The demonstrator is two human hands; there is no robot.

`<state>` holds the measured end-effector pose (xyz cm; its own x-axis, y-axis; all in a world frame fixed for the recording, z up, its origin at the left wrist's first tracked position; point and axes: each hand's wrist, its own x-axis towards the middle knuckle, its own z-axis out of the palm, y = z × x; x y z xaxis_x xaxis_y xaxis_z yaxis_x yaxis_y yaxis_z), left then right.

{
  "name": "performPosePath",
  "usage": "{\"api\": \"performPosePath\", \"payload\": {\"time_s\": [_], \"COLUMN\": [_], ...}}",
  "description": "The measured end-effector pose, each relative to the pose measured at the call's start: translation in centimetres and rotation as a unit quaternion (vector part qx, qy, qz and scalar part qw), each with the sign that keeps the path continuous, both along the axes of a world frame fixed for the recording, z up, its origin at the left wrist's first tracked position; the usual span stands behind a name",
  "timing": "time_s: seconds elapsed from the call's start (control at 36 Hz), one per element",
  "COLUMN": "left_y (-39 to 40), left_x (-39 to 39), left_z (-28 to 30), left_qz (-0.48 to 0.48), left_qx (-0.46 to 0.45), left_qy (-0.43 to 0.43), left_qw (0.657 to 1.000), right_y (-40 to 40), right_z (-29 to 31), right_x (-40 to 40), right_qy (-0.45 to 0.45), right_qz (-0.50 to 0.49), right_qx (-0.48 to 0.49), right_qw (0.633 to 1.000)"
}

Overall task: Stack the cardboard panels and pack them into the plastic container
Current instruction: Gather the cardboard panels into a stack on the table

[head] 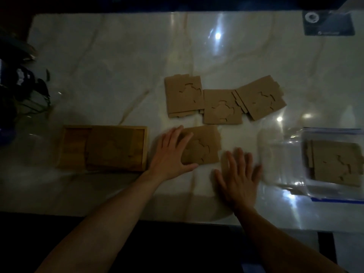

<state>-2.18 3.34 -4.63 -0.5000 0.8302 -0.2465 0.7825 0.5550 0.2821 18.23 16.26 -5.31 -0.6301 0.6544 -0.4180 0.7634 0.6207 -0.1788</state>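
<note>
left hand [171,154]: flat, fingers spread, pressing on the near cardboard panel [204,144]
right hand [239,179]: open, blurry, holding nothing, just above the tabletop [118,66]
plastic container [334,164]: far right, panels inside

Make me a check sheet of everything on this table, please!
Surface: pale marble table, shiny with light glare.
Job's things: three piles of cardboard panels overlapping mid-table; one panel nearer the person; more panels already in the clear plastic container at right.
Clutter: wooden tray at left holding cardboard; dark card in the far right corner.
Grip: left hand flat on the near panel's left edge, open; right hand spread open beside that panel, blurred, holding nothing.
Cables: nothing seen for sure; dark tangled things at the left edge are too dim to tell.
Surroundings: dark beyond the table edges.
</note>
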Motion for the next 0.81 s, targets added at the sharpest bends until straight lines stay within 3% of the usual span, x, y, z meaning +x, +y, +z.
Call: {"api": "performPosePath", "payload": {"time_s": [0.81], "left_y": [1.2], "left_x": [-1.3], "left_z": [0.2], "left_qz": [-0.094], "left_qx": [0.004], "left_qy": [0.044], "left_qw": [0.995], "right_y": [0.1], "right_z": [-1.1], "right_x": [-0.1], "right_qy": [0.019], "right_qz": [-0.029], "right_qx": [0.039], "right_qw": [0.999]}}
